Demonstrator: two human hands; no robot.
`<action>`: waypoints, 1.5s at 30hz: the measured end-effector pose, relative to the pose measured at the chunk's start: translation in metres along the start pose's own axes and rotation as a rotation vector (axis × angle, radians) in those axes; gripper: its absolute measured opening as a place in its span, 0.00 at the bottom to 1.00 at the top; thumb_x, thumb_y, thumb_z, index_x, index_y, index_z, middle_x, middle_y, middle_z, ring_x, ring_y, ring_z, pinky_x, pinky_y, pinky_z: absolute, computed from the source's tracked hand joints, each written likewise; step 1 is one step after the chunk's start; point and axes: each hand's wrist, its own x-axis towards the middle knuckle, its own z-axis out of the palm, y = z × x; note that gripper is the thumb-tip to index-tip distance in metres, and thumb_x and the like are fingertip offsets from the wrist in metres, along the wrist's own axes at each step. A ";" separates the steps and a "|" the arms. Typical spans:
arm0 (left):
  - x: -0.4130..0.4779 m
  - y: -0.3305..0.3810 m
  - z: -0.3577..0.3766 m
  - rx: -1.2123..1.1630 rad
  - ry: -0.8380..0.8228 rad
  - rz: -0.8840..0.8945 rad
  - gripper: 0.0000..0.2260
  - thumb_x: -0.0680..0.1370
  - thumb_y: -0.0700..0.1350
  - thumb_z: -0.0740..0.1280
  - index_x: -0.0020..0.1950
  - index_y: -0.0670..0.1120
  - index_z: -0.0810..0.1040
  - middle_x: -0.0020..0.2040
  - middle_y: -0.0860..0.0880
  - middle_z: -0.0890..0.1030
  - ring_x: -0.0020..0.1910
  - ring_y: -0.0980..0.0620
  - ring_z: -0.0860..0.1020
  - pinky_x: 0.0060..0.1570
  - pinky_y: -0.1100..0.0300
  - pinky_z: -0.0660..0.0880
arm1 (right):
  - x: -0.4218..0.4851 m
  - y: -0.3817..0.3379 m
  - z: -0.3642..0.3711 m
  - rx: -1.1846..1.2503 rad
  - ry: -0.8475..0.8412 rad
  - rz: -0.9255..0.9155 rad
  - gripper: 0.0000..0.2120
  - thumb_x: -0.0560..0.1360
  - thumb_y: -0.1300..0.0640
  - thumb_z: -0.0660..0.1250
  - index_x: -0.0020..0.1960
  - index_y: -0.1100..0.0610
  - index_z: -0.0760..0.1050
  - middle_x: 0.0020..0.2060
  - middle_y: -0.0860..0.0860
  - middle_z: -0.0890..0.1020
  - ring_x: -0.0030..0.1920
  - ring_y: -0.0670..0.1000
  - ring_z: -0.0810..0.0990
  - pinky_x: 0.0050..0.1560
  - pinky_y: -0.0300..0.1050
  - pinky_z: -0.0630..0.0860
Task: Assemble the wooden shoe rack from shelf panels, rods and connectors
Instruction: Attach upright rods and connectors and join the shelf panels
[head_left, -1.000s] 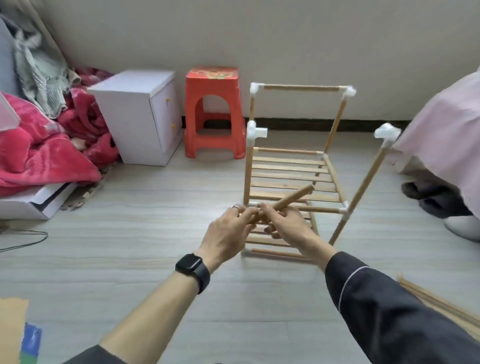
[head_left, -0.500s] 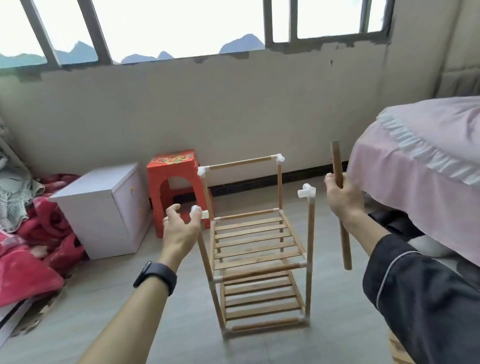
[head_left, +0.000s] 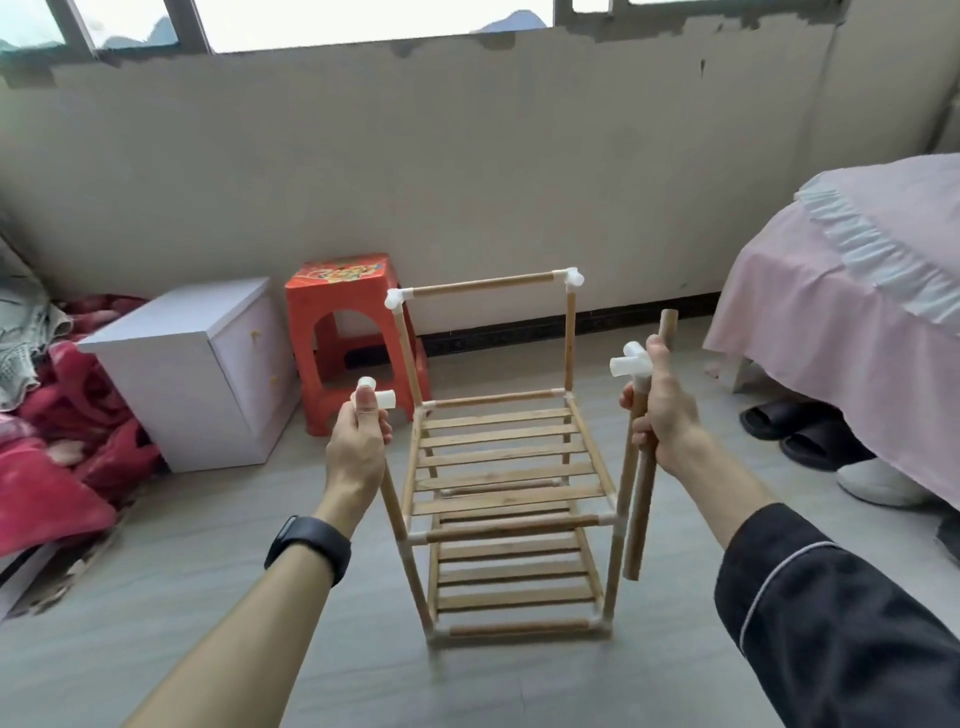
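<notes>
The half-built shoe rack (head_left: 498, 452) is stood on the floor between the two hands. The left hand (head_left: 358, 447) is closed round the front-left post (head_left: 393, 501), with the thumb laid on the white connector (head_left: 384, 399) just above the fingers. A loose wooden rod (head_left: 640, 509) is gripped upright by the curled fingers of the right hand (head_left: 670, 415), close beside the front-right post (head_left: 618, 530). Whether that post is enclosed too cannot be told.

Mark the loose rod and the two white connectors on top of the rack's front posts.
loose rod (head_left: 638, 519): head view, lower shaft.
front-left connector (head_left: 385, 399): head view, open side socket.
front-right connector (head_left: 626, 365): head view, white body.
</notes>
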 end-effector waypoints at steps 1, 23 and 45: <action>-0.006 0.002 -0.001 0.002 0.009 0.005 0.23 0.82 0.68 0.50 0.49 0.53 0.75 0.42 0.48 0.77 0.43 0.49 0.77 0.57 0.42 0.78 | -0.007 0.000 0.000 0.024 0.025 0.010 0.33 0.71 0.22 0.58 0.39 0.53 0.76 0.31 0.48 0.75 0.23 0.44 0.66 0.24 0.38 0.66; -0.127 0.030 -0.058 0.128 -0.063 -0.009 0.22 0.82 0.68 0.49 0.50 0.54 0.73 0.39 0.48 0.80 0.41 0.51 0.80 0.39 0.57 0.70 | -0.136 -0.037 -0.053 -0.721 0.453 -0.506 0.26 0.79 0.33 0.53 0.58 0.55 0.68 0.50 0.53 0.75 0.44 0.54 0.74 0.39 0.45 0.65; -0.116 0.041 -0.063 -0.146 -0.138 -0.023 0.10 0.85 0.44 0.55 0.50 0.50 0.74 0.41 0.45 0.71 0.37 0.52 0.73 0.42 0.57 0.77 | -0.160 0.027 0.089 -1.287 0.024 -1.413 0.30 0.80 0.28 0.53 0.42 0.53 0.77 0.30 0.50 0.74 0.36 0.53 0.69 0.39 0.49 0.67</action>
